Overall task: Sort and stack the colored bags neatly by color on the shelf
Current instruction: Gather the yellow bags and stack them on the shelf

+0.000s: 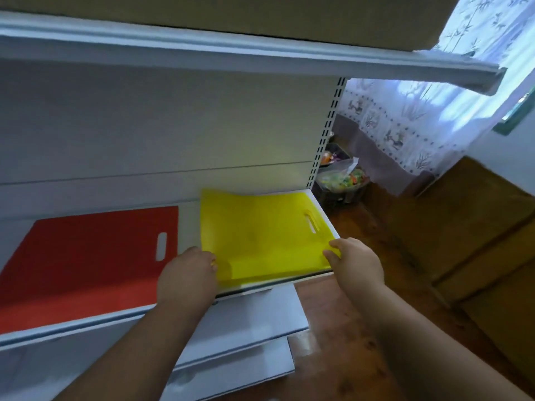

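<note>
From the head camera I look down on a white metal shelf (185, 218), and I take this shelf as my landmark. The yellow bag (260, 233) lies flat on the right end of the shelf, its right edge along the shelf's right border. Its cut-out handle slot is on the right side, so the bag's opening points to the right and a little away from me. Which side is the longer one I cannot tell, because the wide lens bends the shape. The far left corner of the yellow bag is lifted a little against the back panel of the shelf.

The red bag (86, 256) lies flat on the left part of the same shelf, apart from the yellow one, with its slot also on the right side. Its left part is cut off by the picture edge.

My left hand (188, 276) is on the near left corner of the yellow bag; the fingers are curled down at the bag's edge and seem to pinch it, but the fingertips are hidden. My right hand (356, 264) grips the near right corner, thumb on top.

Both bags look thin, smooth and matte, rectangular in shape. To the right of the shelf, on the brown floor, stands a basket (341, 180) with blurry coloured contents. A cardboard box (260, 13) sits on the board above the shelf.
</note>
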Motion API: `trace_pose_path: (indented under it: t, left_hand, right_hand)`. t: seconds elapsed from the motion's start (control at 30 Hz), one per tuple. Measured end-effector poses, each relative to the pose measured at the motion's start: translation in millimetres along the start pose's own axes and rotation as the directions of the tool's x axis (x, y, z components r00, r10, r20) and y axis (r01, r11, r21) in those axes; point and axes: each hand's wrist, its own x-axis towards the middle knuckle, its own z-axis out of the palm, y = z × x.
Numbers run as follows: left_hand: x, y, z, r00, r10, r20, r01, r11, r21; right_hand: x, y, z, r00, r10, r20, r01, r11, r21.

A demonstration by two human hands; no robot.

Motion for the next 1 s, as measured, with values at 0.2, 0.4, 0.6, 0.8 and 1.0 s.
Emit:
trace_pose_path:
  t: [0.2,0.4,0.6,0.8,1.0]
  left_hand:
    - [4,19,22,0.994,-0.098,0.055,0.089,0.984,0.154]
    - [3,35,25,0.991,-0.125,-0.037,0.130,0.967,0.217]
    - [-19,31,12,0.978,-0.102,-0.184,0.113,0.992,0.053]
    - [-73,-24,-19,0.931,-0.266,-0.250,0.254,0.964,-0.082]
    - [-155,-114,-53,0.824,-0.498,-0.269,0.448,0.864,-0.230]
  right_hand:
    - [32,15,12,0.984,-0.016,0.180,0.028,0.998,-0.062]
    - [52,8,2,0.966,-0.110,0.233,0.142,0.981,-0.128]
    - [43,-60,7,0.864,-0.440,0.244,0.431,0.898,0.091]
    - [2,-161,3,0.714,-0.684,0.150,0.648,0.727,0.227]
    - [-71,-275,16,0.569,-0.820,0.057,0.753,0.548,0.363]
